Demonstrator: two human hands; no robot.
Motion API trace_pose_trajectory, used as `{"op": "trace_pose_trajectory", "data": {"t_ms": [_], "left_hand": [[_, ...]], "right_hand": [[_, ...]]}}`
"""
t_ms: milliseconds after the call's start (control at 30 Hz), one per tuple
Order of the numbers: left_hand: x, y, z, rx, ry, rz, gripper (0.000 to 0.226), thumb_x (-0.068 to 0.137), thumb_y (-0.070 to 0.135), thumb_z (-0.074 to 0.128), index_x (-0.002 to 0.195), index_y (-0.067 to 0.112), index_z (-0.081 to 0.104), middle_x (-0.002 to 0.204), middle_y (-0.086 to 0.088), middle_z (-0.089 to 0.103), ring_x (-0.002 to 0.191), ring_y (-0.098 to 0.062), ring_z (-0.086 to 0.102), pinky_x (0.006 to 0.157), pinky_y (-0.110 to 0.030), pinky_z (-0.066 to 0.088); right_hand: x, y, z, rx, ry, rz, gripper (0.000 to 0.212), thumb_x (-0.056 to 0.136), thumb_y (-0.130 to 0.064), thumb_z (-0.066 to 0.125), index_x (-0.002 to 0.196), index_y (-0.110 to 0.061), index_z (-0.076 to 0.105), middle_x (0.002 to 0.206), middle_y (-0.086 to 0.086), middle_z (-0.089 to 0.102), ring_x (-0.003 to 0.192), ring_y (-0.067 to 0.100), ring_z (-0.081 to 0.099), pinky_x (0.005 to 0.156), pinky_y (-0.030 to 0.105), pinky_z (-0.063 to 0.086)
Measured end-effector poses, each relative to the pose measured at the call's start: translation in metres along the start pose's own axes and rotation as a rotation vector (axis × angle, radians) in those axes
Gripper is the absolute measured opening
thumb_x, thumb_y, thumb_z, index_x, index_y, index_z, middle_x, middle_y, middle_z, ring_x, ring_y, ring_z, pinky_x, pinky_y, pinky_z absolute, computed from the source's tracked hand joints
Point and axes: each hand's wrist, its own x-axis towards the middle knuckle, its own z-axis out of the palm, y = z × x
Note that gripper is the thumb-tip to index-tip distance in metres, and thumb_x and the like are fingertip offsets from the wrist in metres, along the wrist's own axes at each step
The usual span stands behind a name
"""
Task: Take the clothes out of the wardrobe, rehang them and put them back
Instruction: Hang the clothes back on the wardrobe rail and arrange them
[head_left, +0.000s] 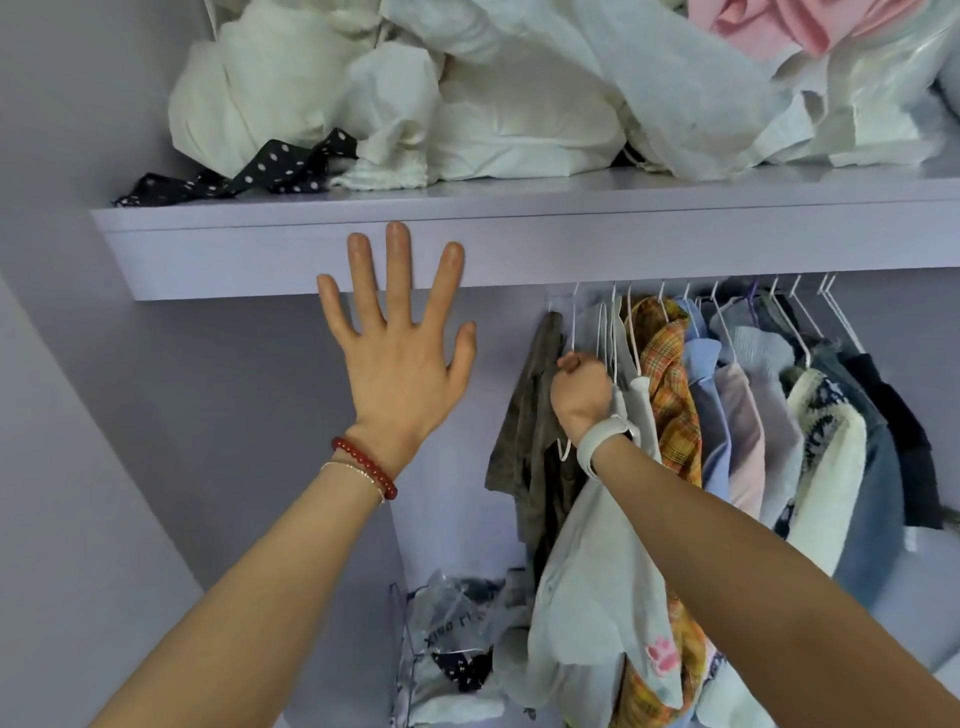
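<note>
Inside the lilac wardrobe, a row of clothes on white wire hangers (727, 332) hangs under the shelf (571, 244), from an olive-brown garment (530, 426) at the left to dark pieces at the right. My right hand (582, 389) grips the hanger of a pale grey-white garment (597, 587) with a pink paw print, next to a yellow plaid shirt (670, 395). My left hand (400, 353) is raised in front of the shelf's edge with its fingers spread, holding nothing.
On top of the shelf lies a heap of white fabric and bags (467, 98), a black polka-dot strip (249, 171) and something pink (789, 26). Low in the wardrobe a wire basket (400, 649) holds plastic-wrapped items. Bare wall fills the left.
</note>
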Motion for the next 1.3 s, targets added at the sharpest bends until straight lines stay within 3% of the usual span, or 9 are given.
{"op": "trace_pose_trajectory", "data": {"t_ms": [167, 300, 467, 600, 733, 833, 900, 1067, 1300], "left_hand": [[0.000, 0.000, 0.004, 0.030, 0.016, 0.011, 0.068, 0.088, 0.042, 0.050, 0.145, 0.023, 0.020, 0.145, -0.025, 0.030, 0.132, -0.043, 0.016, 0.104, -0.063, 0.010], [0.000, 0.003, 0.002, 0.010, 0.002, 0.003, 0.069, 0.087, 0.039, 0.052, 0.145, 0.022, 0.019, 0.146, -0.026, 0.027, 0.134, -0.044, 0.015, 0.105, -0.063, 0.008], [-0.025, 0.023, -0.002, -0.168, -0.034, -0.058, 0.068, 0.084, 0.029, 0.052, 0.146, 0.022, 0.024, 0.151, -0.021, 0.017, 0.138, -0.043, 0.008, 0.110, -0.059, 0.004], [-0.077, 0.066, -0.003, -0.423, -0.224, -0.108, 0.062, 0.083, 0.025, 0.050, 0.142, 0.019, 0.032, 0.151, -0.020, 0.021, 0.139, -0.037, 0.012, 0.109, -0.061, 0.008], [-0.122, 0.125, -0.012, -0.630, -0.450, -0.021, 0.053, 0.085, 0.028, 0.041, 0.135, 0.012, 0.045, 0.146, -0.018, 0.035, 0.135, -0.037, 0.028, 0.106, -0.061, 0.019], [-0.149, 0.182, -0.032, -0.767, -0.530, 0.170, 0.044, 0.086, 0.026, 0.041, 0.124, 0.010, 0.057, 0.137, -0.014, 0.048, 0.130, -0.034, 0.041, 0.104, -0.055, 0.030], [-0.168, 0.222, -0.051, -0.891, -0.584, 0.273, 0.038, 0.085, 0.022, 0.044, 0.115, 0.009, 0.063, 0.129, -0.014, 0.055, 0.124, -0.033, 0.048, 0.102, -0.051, 0.034], [-0.224, 0.327, -0.118, -1.067, -0.782, 0.605, 0.037, 0.066, 0.009, 0.075, 0.102, 0.005, 0.068, 0.113, -0.014, 0.064, 0.107, -0.031, 0.061, 0.090, -0.052, 0.047], [-0.293, 0.470, -0.249, -1.293, -0.885, 1.004, 0.035, 0.064, 0.006, 0.076, 0.098, 0.004, 0.069, 0.103, -0.011, 0.067, 0.098, -0.027, 0.065, 0.084, -0.044, 0.051]], "right_hand": [[0.004, 0.014, 0.005, -0.049, 0.023, 0.051, 0.025, 0.091, -0.008, 0.040, 0.105, 0.001, 0.058, 0.102, 0.025, 0.063, 0.096, 0.039, 0.058, 0.071, 0.030, 0.039], [-0.002, 0.016, -0.014, -0.179, 0.022, -0.085, 0.029, 0.094, -0.009, 0.037, 0.113, 0.005, 0.052, 0.100, 0.028, 0.062, 0.093, 0.040, 0.059, 0.069, 0.031, 0.040], [-0.044, 0.031, -0.043, -0.304, -0.011, -0.365, 0.044, 0.093, -0.011, 0.041, 0.136, -0.001, 0.036, 0.130, 0.019, 0.047, 0.126, 0.032, 0.036, 0.104, 0.031, 0.025], [-0.088, 0.056, -0.088, -0.208, -0.024, -0.491, 0.041, 0.091, -0.006, 0.043, 0.132, -0.001, 0.042, 0.135, 0.016, 0.045, 0.128, 0.029, 0.038, 0.108, 0.028, 0.025], [-0.128, 0.104, -0.152, -0.418, 0.062, -0.505, 0.037, 0.087, -0.006, 0.045, 0.123, 0.002, 0.052, 0.122, 0.020, 0.055, 0.116, 0.032, 0.048, 0.101, 0.038, 0.039], [-0.167, 0.151, -0.211, -0.593, 0.092, -0.346, 0.035, 0.082, 0.001, 0.052, 0.117, 0.007, 0.056, 0.118, 0.026, 0.057, 0.109, 0.042, 0.054, 0.092, 0.051, 0.045], [-0.201, 0.182, -0.253, -0.648, 0.144, -0.194, 0.037, 0.081, 0.003, 0.056, 0.118, 0.006, 0.056, 0.118, 0.024, 0.058, 0.112, 0.043, 0.052, 0.092, 0.053, 0.045], [-0.308, 0.249, -0.360, -0.774, 0.314, 0.202, 0.034, 0.086, -0.003, 0.053, 0.120, -0.002, 0.057, 0.123, 0.014, 0.058, 0.123, 0.034, 0.046, 0.101, 0.046, 0.035], [-0.458, 0.316, -0.502, -0.871, 0.510, 0.619, 0.028, 0.088, -0.010, 0.049, 0.114, -0.007, 0.059, 0.121, 0.009, 0.058, 0.120, 0.028, 0.046, 0.099, 0.039, 0.032]]}}
